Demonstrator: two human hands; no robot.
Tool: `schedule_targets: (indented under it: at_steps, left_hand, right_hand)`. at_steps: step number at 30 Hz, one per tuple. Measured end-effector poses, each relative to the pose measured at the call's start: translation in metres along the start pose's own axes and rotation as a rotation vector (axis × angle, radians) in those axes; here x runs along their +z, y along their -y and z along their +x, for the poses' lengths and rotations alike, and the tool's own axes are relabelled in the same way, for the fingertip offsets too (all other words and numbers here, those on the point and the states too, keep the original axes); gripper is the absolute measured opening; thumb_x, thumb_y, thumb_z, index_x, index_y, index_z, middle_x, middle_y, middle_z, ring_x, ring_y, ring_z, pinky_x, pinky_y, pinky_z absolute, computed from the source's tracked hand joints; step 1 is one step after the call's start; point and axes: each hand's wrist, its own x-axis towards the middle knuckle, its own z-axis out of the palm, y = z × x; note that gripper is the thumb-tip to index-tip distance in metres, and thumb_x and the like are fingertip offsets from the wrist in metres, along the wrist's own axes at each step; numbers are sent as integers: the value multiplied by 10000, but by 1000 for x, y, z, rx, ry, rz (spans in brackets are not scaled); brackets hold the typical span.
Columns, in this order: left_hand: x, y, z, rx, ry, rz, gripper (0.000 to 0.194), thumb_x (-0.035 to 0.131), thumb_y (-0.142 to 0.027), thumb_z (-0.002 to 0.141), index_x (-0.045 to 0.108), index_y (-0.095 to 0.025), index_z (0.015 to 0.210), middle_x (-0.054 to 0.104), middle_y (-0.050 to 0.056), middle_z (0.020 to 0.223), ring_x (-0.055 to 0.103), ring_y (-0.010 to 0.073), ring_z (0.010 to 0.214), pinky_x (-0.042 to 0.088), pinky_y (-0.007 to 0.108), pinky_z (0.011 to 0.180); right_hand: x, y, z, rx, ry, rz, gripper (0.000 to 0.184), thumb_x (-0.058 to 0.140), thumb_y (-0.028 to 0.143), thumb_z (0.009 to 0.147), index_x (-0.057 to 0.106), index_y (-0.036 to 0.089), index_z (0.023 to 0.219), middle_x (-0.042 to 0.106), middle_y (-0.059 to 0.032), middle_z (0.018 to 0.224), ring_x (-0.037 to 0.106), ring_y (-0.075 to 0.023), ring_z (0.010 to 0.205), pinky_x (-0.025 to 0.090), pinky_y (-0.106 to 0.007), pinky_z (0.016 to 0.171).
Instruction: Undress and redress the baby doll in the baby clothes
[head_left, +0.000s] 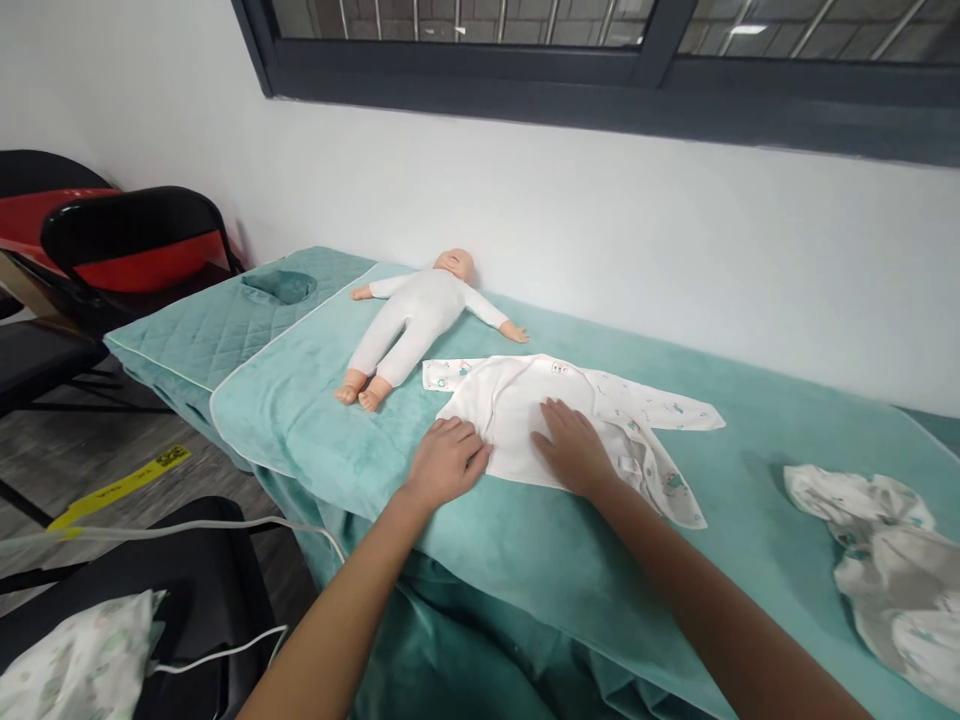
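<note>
A white baby shirt (525, 430) with small prints on its sleeves lies spread on the teal bed cover, opened out with its inside facing up. My right hand (574, 445) rests flat on the middle of the shirt, fingers stretched out. At the shirt's lower left edge lies my left hand (448, 462), fingers together and slightly bent over the cloth; whether it pinches the edge is hidden. Behind the shirt, a baby doll (420, 308) in a white body lies on its back, head toward the wall, arms spread.
A crumpled printed garment (892, 570) lies at the bed's right. On the left, the bed's quilted end has a face hole (279, 287). Black and red folding chairs (142, 245) stand beyond it. A black seat (202, 590) holds a printed cloth (82, 655) and white cables (217, 524).
</note>
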Motion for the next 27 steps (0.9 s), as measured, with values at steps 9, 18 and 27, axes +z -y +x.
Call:
schedule_targets:
  at_steps: [9,18,27]
  left_hand:
    - [3,0,-2,-46,-40,-2,337,438,-320,977,569,-193,693,610,37,742,511,177,751,380,346,726]
    - [5,2,0,-63,-46,-6,355,427,-319,987,563,-194,683,602,35,724,506,172,728,389,342,726]
    - [4,0,1,-80,-49,-29,356,424,-306,989,568,-198,681,592,38,721,512,173,721,397,338,718]
  right_hand:
    - [-34,-66,-26,190,-207,-256,361,469,289,936,576,193,1268,571,-131,1378,501,-318,1225,421,-467,969]
    - [-48,-117,0,701,-184,350,408,587,318,791,639,146,1158,682,-131,1073,608,-282,973,456,-376,823]
    - [-63,-163,8,745,-47,616,227,609,298,763,711,176,925,729,-95,801,655,-209,676,500,-301,573]
